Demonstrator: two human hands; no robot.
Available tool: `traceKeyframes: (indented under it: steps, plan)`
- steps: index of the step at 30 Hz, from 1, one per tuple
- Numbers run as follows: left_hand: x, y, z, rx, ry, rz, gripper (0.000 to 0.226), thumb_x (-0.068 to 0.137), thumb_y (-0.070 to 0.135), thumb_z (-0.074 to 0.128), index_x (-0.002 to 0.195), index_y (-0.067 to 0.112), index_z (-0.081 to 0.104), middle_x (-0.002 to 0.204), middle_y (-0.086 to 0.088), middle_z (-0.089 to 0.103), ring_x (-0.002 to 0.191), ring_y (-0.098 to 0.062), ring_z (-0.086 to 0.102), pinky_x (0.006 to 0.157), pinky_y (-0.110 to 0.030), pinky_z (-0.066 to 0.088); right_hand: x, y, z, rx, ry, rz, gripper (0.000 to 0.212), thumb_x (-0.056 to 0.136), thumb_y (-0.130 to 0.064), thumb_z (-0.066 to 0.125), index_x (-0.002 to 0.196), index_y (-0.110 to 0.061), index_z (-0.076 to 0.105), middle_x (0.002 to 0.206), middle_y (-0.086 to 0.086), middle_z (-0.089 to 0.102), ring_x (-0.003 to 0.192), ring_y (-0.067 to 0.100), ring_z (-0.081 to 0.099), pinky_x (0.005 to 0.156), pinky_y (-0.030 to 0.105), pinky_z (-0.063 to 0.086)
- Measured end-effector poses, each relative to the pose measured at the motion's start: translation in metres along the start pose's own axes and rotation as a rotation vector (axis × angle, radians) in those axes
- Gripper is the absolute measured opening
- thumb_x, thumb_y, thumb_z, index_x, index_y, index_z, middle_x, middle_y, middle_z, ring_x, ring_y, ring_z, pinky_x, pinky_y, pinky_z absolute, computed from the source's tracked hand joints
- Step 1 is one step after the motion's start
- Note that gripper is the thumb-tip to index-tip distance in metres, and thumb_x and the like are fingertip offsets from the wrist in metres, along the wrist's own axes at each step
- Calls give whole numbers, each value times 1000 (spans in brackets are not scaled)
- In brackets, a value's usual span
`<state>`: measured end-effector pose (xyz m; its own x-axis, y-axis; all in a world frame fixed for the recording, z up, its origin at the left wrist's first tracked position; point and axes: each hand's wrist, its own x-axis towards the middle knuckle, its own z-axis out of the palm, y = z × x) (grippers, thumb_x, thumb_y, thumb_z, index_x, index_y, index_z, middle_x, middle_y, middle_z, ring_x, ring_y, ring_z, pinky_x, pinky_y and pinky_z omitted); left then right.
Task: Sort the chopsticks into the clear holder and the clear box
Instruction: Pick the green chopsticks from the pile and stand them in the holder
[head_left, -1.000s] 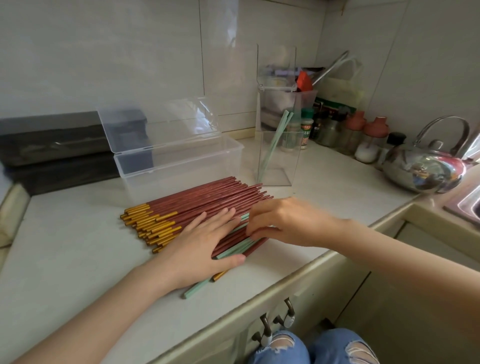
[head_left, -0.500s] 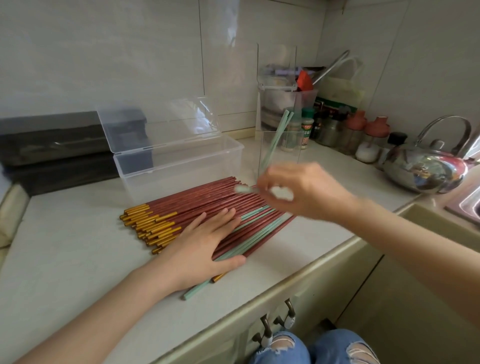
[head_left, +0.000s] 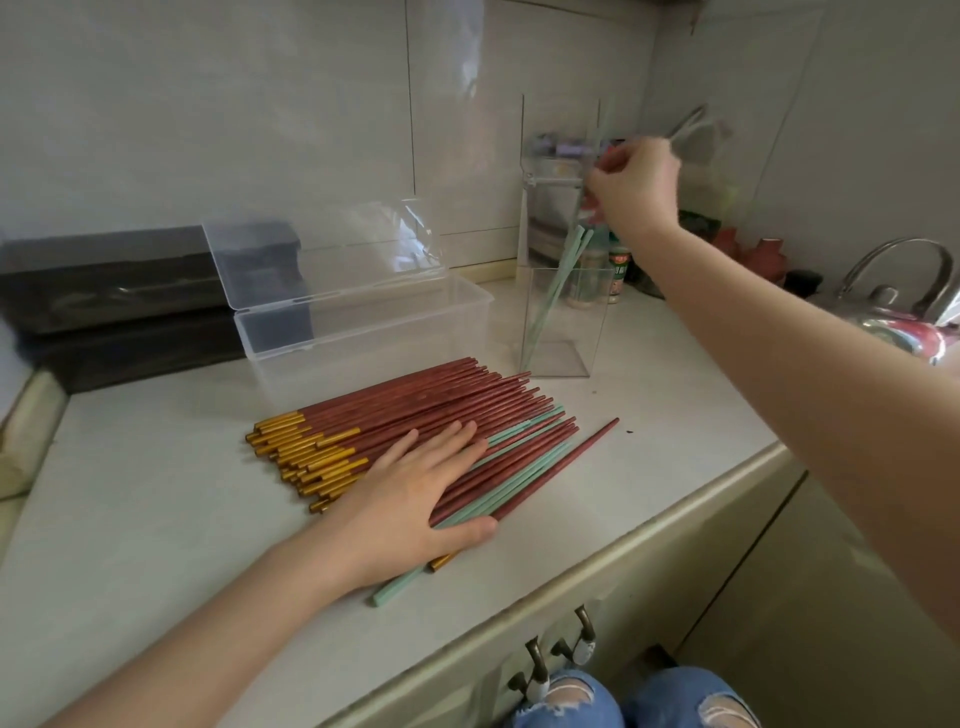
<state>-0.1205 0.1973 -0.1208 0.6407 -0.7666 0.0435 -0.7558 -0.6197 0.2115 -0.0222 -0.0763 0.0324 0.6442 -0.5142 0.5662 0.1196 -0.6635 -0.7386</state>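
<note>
The pale tabletop (head_left: 156, 519) carries everything. Toward its back edge sits the clear box (head_left: 363, 332), lid tipped up and nothing visible inside. In front of it, mid-tabletop and running toward the front edge, lies the fan of red chopsticks (head_left: 415, 405) with gold ends pointing left. Right of the box, also toward the back, stands the clear holder (head_left: 563, 322). The left hand (head_left: 415, 493) lies flat on the pile, fingers straight and spread, forearm coming in from the front edge, gripping nothing. The right hand (head_left: 636, 187) is raised above the holder on an extended arm, its fingers curled in a pinch on what looks like a single upright stick (head_left: 604, 124), though motion blur softens it. A few mint-green chopsticks (head_left: 519, 483) are mixed into the near side of the pile, and two more, the leaning pair (head_left: 558, 280), rest inside the holder. These sticks look light, rigid and smooth, so they probably roll and slide easily. A fingertip pinch near the thicker end likely works best, with the flat palm keeping the rest from scattering.
</note>
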Motion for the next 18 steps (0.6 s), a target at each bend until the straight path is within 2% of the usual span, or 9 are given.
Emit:
traceKeyframes:
  steps: [3, 6, 9, 12, 13, 15, 16, 18]
  plan:
    - [0, 0, 1, 3, -2, -1, 80, 81, 73, 25, 147, 37, -3, 151, 21, -12, 136, 9, -16, 112, -21, -12, 0, 16, 13, -121, -189, 114, 21, 86, -12, 66, 103, -3, 59, 98, 15, 63, 71, 21, 68, 55, 27, 59]
    - [-1, 0, 0, 1, -5, -3, 79, 81, 72, 25, 147, 37, -2, 150, 22, -13, 136, 9, -17, 112, -21, -13, -9, 24, 14, -144, -211, 108, 20, 82, -11, 68, 99, -4, 61, 99, 17, 63, 75, 24, 67, 63, 33, 60]
    - [0, 0, 0, -3, -5, -5, 79, 81, 72, 26, 147, 37, -2, 151, 22, -12, 136, 9, -17, 112, -21, -13, -40, 17, 5, -132, -188, -83, 15, 87, -11, 62, 101, -7, 67, 96, 8, 68, 84, 14, 64, 81, 29, 53]
    - [0, -1, 1, 0, -2, -7, 79, 81, 72, 25, 147, 37, -2, 152, 21, -11, 136, 9, -17, 113, -21, -12, -89, 8, -3, -281, -158, -469, 17, 89, -15, 60, 103, -11, 68, 99, 4, 67, 92, 14, 57, 80, 22, 43]
    - [0, 0, 1, 5, 0, -4, 79, 81, 71, 26, 147, 36, -2, 152, 21, -10, 136, 9, -17, 113, -21, -12, -105, 7, -6, -274, -230, -561, 17, 89, -16, 59, 103, -13, 68, 97, 2, 67, 89, 12, 58, 78, 21, 45]
    - [0, 0, 1, 10, 14, -1, 80, 81, 71, 27, 147, 36, 0, 153, 21, -10, 134, 10, -18, 111, -18, -14, -136, 7, -12, -242, -549, -643, 16, 88, -20, 61, 103, -17, 69, 93, -6, 66, 77, 2, 58, 72, 16, 47]
    - [-1, 0, 0, 5, 15, -4, 79, 81, 70, 28, 147, 36, 0, 152, 22, -10, 132, 12, -19, 108, -15, -16, -150, 8, -14, -279, -712, -679, 15, 88, -23, 63, 100, -20, 69, 91, -9, 65, 73, 0, 57, 68, 16, 48]
    - [-1, 2, -2, -5, 6, -4, 77, 84, 68, 31, 147, 37, -1, 151, 22, -9, 129, 13, -20, 107, -14, -16, -170, 15, -15, -354, -890, -784, 12, 87, -27, 64, 96, -23, 70, 88, -9, 65, 74, 6, 58, 63, 25, 49]
